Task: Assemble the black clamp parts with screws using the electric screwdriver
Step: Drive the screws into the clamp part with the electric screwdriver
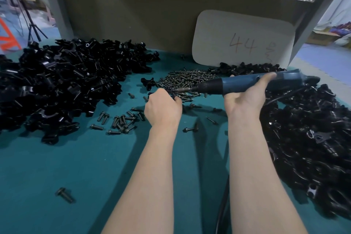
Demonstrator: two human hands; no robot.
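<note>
On teal tabletop (76,167), clamp heaps (62,81), seemingly cardboard backdrop (152,5)

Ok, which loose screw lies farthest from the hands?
The lone screw at the near left of the green mat; the other screws lie clustered up by the left hand.
</note>
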